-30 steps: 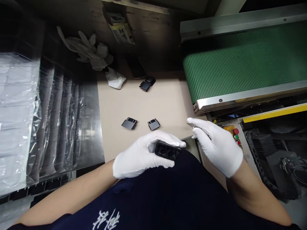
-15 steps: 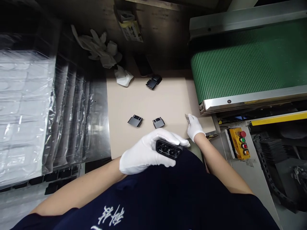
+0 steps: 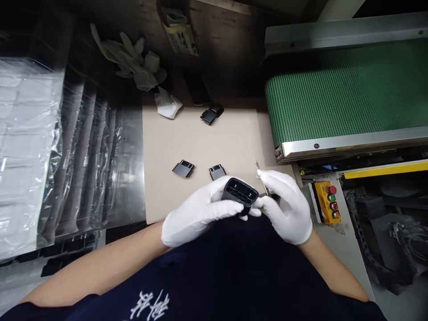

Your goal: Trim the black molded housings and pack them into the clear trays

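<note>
Holding blk housing (image 3: 241,191) in L hand (image 3: 197,214); can't tell grip of R hand (image 3: 288,206) on thin tool (image 3: 256,163), 1-2 o'clock of housing. Poss. drop via slack grip, scratch via tool.

Factory: conveyor (image 3: 321,98), ctrl box (image 3: 326,203), prob. plastic trays (image 3: 26,147).

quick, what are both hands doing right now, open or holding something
Left hand: closed around a hollow black part.
Right hand: holding a thin metal tool; whether it also touches the part cannot be told.
</note>
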{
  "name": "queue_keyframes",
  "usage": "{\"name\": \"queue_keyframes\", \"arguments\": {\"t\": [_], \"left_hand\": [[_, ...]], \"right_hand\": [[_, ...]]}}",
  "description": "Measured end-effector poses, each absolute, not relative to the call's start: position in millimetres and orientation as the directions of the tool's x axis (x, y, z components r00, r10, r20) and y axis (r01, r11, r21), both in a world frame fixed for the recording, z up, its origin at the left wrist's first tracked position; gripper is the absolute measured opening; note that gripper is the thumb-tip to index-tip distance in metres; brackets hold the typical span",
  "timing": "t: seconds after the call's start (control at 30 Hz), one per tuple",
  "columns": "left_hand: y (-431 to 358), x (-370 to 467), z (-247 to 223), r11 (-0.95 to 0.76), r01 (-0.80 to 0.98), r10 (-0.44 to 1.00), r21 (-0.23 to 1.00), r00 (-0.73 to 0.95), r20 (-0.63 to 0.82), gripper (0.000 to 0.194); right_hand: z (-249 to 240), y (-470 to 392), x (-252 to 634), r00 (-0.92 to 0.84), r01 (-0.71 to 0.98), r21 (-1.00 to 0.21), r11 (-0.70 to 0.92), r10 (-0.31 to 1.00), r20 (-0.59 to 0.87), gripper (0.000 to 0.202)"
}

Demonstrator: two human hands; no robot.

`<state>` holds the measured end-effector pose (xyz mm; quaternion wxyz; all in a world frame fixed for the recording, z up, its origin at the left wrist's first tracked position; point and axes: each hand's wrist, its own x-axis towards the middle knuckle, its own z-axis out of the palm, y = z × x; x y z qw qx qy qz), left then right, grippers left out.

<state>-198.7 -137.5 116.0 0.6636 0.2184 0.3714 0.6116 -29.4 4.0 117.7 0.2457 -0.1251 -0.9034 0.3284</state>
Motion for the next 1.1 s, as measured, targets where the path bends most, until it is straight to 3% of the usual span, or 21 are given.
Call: {"name": "queue_keyframes", "arguments": {"t": [0.2,0.33,0.57,1.0,1.1], "left_hand": [[-137.0,-198.8,115.3,0.199,-0.617,0.964,0.761,-0.016,-0.265,0.031],[-135.6,-196.4,112.6,0.181,-0.655,0.965,0.733,-0.027,-0.262,0.036],[-131.8,-194.4,111.9,0.229,-0.718,0.947,0.658,0.006,-0.322,0.039],[-127.6,-193.1,110.2,0.331,-0.787,0.913,0.521,0.128,-0.387,0.032],[-125.9,-193.1,111.6,0.371,-0.752,0.899,0.545,0.142,-0.415,0.05]], "right_hand": [[138.2,8.2,-33.8,-0.926,-0.042,-0.497,0.867,0.153,0.345,0.053],[140.8,9.7,-39.1,-0.968,-0.069,-0.549,0.833,0.077,0.239,0.053],[149.9,6.1,-47.7,-0.987,-0.011,-0.603,0.798,0.09,0.137,0.032],[158.7,5.8,-53.4,-0.999,-0.033,-0.626,0.779,-0.023,0.025,0.029],[157.5,3.4,-54.1,-0.997,0.049,-0.61,0.791,-0.002,-0.082,0.027]]}}
